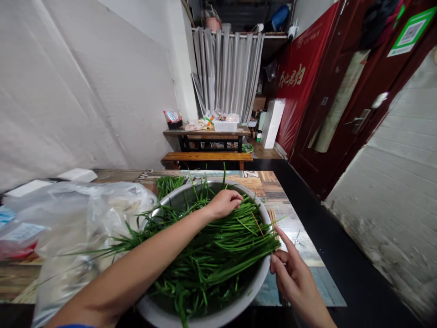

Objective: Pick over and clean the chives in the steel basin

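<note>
A large metal basin (264,273) is heaped with long green garlic chives (218,246). My left hand (226,203) reaches across the basin, its fingers curled together on the chives at the far side; their tips are partly hidden. At the right rim, my right hand (292,273) has its index finger stretched out and its thumb apart, close to the chive ends that stick over the edge. Nothing clear shows between these fingers. Thin bamboo skewers (272,216) lie just outside the rim, partly covered by the chive ends.
Left of the basin lies a big clear plastic bag (92,218) on the wood-patterned table (307,237). More chives (169,185) rest behind the basin. Farther back stand a bench (206,156) and a small table holding a white container (226,125). A dark red door (334,118) is at right.
</note>
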`<state>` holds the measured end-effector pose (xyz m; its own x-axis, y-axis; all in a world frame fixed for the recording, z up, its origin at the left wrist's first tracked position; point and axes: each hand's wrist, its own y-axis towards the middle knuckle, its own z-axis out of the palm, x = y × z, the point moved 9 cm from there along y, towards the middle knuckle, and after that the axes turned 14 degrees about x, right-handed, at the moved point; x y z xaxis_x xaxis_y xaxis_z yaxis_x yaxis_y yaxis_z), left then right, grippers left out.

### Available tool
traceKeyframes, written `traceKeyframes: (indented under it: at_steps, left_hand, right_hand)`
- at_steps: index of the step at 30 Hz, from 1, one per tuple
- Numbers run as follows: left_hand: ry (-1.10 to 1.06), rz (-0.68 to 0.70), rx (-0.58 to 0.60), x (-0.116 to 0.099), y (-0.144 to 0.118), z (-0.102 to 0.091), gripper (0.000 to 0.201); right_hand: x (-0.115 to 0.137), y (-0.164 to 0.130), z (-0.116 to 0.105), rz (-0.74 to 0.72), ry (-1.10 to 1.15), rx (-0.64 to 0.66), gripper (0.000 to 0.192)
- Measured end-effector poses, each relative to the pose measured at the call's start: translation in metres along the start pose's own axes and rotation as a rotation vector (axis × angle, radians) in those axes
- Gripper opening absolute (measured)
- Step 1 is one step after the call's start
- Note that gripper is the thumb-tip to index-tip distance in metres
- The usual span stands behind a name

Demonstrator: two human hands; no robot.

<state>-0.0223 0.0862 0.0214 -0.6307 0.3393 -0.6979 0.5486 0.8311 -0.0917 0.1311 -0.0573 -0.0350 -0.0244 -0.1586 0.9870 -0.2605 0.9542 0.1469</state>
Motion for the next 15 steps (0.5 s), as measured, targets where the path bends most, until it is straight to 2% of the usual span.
traceKeyframes:
  at_steps: [4, 10, 15]
  left_hand:
    - [-0.14, 0.033, 0.023, -0.013, -0.011, 0.01, 0.028]
    - [-0.567, -0.081, 0.098, -0.005, -0.011, 0.029, 0.026]
    - [-0.683, -0.105, 0.141, -0.005, -0.014, 0.035, 0.027]
  right_hand:
    - [-0.002, 0.002, 0.003, 0.03, 0.051, 0.037, 0.062]
    - [-0.001, 0.002, 0.001, 0.04, 0.055, 0.03, 0.062]
    - [-0.003, 0.003, 0.0, 0.045, 0.037, 0.037, 0.061]
